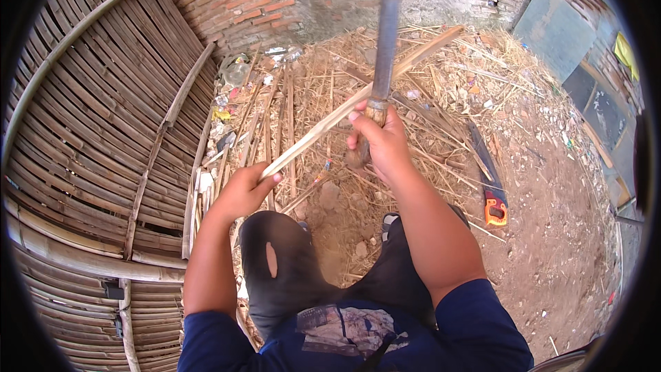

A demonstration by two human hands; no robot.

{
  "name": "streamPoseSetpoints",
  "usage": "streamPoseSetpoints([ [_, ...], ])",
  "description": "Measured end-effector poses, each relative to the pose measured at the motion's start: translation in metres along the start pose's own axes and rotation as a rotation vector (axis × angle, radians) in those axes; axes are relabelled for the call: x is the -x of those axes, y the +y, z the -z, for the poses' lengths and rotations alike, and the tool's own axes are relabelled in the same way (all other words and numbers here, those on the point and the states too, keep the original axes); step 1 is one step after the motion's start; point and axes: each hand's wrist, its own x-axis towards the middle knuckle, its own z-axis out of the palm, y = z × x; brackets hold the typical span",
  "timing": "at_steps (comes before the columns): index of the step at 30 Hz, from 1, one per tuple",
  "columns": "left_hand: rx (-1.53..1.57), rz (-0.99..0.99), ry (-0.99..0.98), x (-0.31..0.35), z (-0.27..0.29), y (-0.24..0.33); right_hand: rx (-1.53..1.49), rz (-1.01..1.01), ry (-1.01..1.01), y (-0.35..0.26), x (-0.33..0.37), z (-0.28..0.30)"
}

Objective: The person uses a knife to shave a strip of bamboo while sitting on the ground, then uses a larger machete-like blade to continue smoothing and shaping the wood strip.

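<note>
My left hand (246, 191) is closed round the near end of a long pale bamboo strip (323, 124). The strip slants up and away to the right, and its far end is wider and browner. My right hand (387, 139) grips the wooden handle of a machete (387, 41), whose long grey blade points up and away, slightly blurred toward its tip. Where the two cross, the blade passes in front of the strip. Whether the edge touches the strip, I cannot tell.
A hand saw (491, 186) with an orange handle lies on the ground to the right. Bamboo scraps and shavings (286, 117) litter the ground ahead. A slatted bamboo wall (103, 117) stands at left, a brick wall (255, 0) behind, and a grey panel (554, 31) leans at far right.
</note>
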Motion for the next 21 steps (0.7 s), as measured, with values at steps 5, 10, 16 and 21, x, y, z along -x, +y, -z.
streamPoseSetpoints([
  [5,0.186,0.215,0.036,0.063,0.015,-0.013,1.089,0.645,0.02,0.006,0.003,0.016],
  [10,0.316,0.299,0.052,0.115,0.006,-0.018,1.255,0.462,-0.494,0.018,0.034,-0.008],
  [16,0.241,0.281,0.093,0.159,-0.005,-0.024,1.365,0.527,-0.586,0.021,0.026,-0.009],
  [21,0.473,0.392,0.048,0.195,-0.016,-0.038,1.158,0.195,-0.307,0.014,0.0,-0.003],
])
